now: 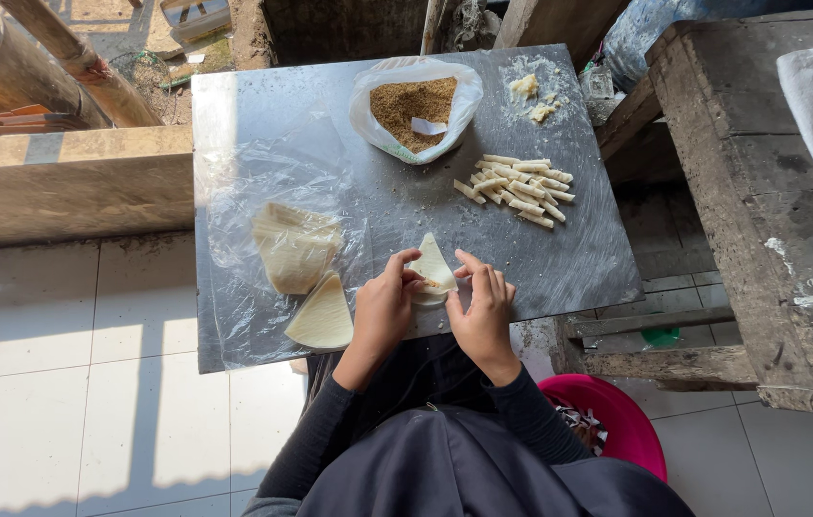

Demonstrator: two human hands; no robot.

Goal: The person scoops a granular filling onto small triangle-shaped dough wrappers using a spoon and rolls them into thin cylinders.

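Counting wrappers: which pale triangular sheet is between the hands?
The wrapper at the board's near edge, pinched by both hands; the other sheets lie left, untouched.

both hands work at the near edge of a grey board (263,105); the left hand (383,311) and right hand (483,311) pinch a pale triangular wrapper (433,266) between their fingertips, its point aimed away from the person; to the left, more wrappers (296,251) lie on clear plastic (234,191), one (323,316) nearer the edge; beyond the hands sits an open bag of brown crumbs (414,107); right of it a pile of rolled sticks (519,187); a pink basin (622,416) stands on the floor.
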